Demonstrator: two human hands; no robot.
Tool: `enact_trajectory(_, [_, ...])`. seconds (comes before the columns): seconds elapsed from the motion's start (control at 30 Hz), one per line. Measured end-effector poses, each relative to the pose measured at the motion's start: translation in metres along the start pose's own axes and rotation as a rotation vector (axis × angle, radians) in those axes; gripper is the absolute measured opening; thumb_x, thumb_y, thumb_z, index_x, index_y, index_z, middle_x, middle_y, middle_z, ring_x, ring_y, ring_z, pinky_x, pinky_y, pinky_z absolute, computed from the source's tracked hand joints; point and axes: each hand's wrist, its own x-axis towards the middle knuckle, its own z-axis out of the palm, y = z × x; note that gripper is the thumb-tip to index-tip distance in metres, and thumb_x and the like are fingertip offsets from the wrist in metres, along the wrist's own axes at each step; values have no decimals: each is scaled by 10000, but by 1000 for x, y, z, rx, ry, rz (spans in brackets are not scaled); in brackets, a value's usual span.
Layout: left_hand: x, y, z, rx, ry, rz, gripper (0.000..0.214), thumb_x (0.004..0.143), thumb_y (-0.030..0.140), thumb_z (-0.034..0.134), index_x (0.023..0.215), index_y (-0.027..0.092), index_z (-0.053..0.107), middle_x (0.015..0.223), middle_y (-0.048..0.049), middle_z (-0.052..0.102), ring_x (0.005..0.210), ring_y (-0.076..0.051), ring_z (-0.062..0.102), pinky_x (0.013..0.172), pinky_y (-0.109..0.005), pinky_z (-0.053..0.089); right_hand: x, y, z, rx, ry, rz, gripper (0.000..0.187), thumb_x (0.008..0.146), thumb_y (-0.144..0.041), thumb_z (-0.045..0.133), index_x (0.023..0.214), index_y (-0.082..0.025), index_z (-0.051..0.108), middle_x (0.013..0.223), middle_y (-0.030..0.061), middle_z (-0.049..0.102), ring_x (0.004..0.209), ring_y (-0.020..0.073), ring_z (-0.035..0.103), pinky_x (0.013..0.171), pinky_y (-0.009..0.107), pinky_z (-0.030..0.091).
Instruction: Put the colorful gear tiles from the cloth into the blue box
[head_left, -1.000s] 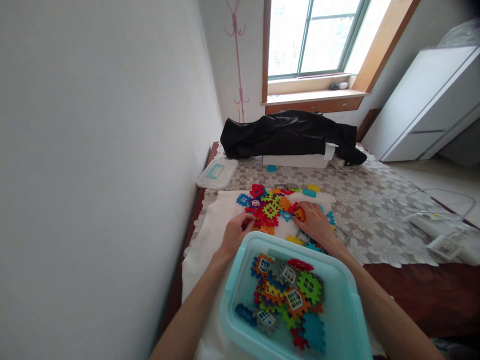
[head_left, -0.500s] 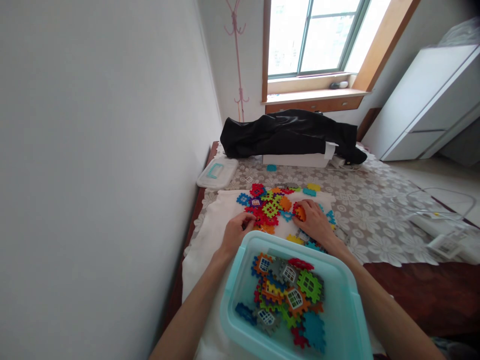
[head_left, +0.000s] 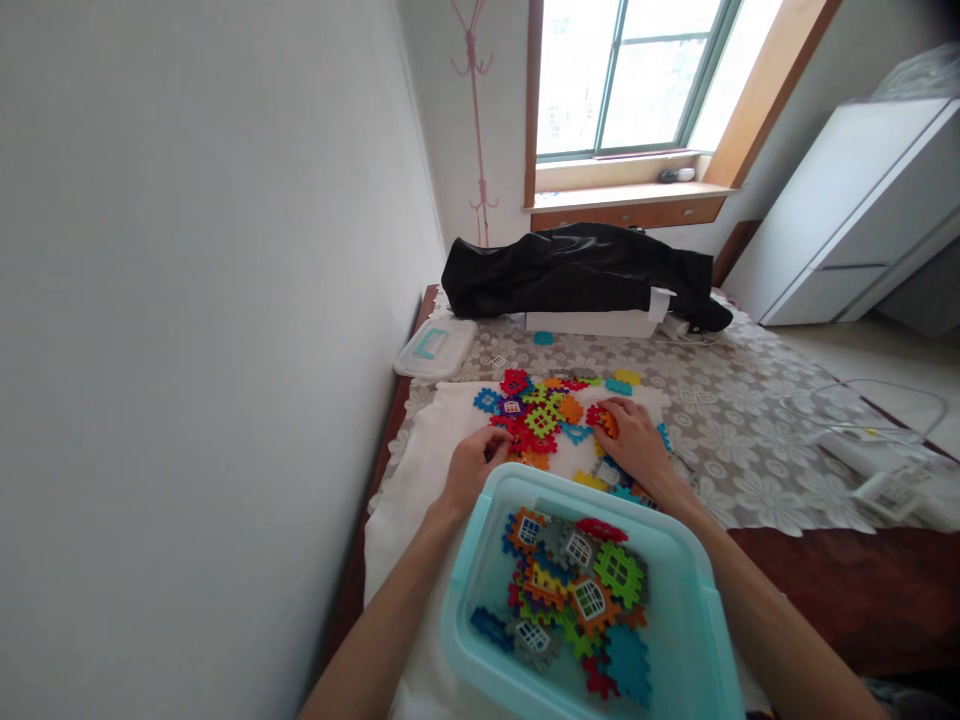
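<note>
Toothed plastic building pieces in red, green, blue and orange lie in a loose pile (head_left: 541, 420) on a white cloth (head_left: 427, 470). My left hand (head_left: 474, 462) is at the pile's left edge, fingers curled together by the red pieces; whatever is between the fingertips is hidden. To the right of the pile, my right hand (head_left: 636, 440) curls over an orange building piece (head_left: 609, 425), with a red one at its fingertips. Nearer to me, a pale turquoise bin (head_left: 686, 610) stands between my forearms, with many more pieces inside, some with white window frames.
A white lid (head_left: 435, 348) with a turquoise handle lies at the left edge of the table. At the back, a black garment (head_left: 577, 268) is draped over a white box (head_left: 592, 322). A wall (head_left: 187, 350) runs close along the left. A white device with cables (head_left: 892, 470) lies at right.
My right hand has shifted slightly to the right, and the orange and red pieces under its fingers have moved with it. My left hand has stayed nearly still.
</note>
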Motion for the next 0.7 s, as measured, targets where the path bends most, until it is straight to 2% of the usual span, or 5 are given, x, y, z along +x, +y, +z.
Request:
enact_trajectory(0.13, [-1, 0, -1, 5, -3, 0, 187, 997, 305, 661, 1036, 187, 800, 880, -22, 769, 741, -158, 639, 707, -275, 468, 0, 1, -1, -36, -58, -25, 383, 1019, -354, 600, 1348, -195, 714, 1436, 149, 729, 1351, 382, 619, 1128, 539, 560])
enact_trajectory(0.33, [-1, 0, 0, 4, 7, -13, 192, 992, 317, 667, 1031, 188, 803, 858, -22, 757, 730, -163, 630, 707, -283, 464, 1, 1, -1, -39, -49, -12, 343, 1018, -432, 627, 1256, -197, 705, 1290, 165, 752, 1217, 374, 679, 1021, 528, 590])
enact_trajectory(0.7, [-1, -1, 0, -11, -3, -4, 200, 991, 317, 660, 1038, 185, 802, 874, -26, 767, 735, -161, 636, 707, -279, 469, 5, 3, -5, 157, 87, -26, 388, 1020, -470, 640, 1299, -213, 722, 1328, 159, 733, 1220, 343, 696, 1096, 510, 563])
